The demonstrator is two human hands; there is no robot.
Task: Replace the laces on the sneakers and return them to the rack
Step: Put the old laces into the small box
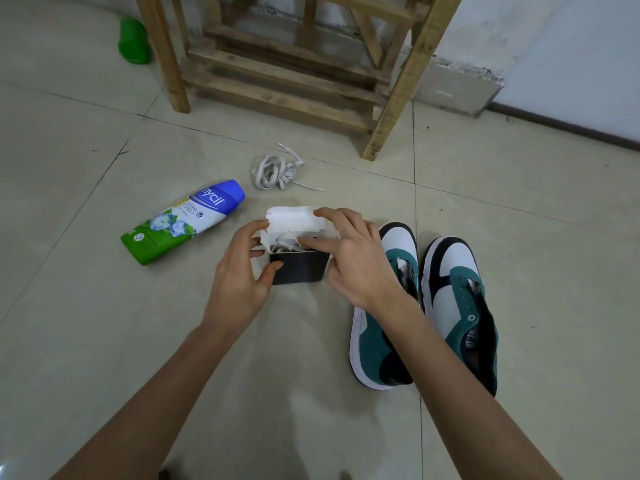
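The left hand (242, 268) grips the left side of a small box (299, 270), thumb pressed on its dark front face and fingers curled round behind. The right hand (349, 258) holds the box's white lid flap (294, 220) open, fingertips on the flap's top edge and thumb lying across the opening. Coiled laces (284, 245) show inside the box, pale against the dark card. The box sits on or just above the floor; I cannot tell which.

Just right of the box the two sneakers stand side by side, teal, white and black. The inner sneaker (384, 327) is partly hidden under the right forearm, and the outer sneaker (457, 299) sits beside it. Both point their toes away from the person, their long axes running from near to far and leaning slightly left at the toe.

Beyond the box a bundle of loose laces (277, 171) lies off-white on the floor. It is near the front leg of the wooden rack (294, 64), which stands against the far wall. Left of the box a bottle (183, 221) lies on its side, blue cap pointing away and to the right. A green container (133, 41) stands at the rack's left. The tiled floor (104, 341) is pale beige with thin dark joints. The wall (571, 64) is white with a dark skirting.
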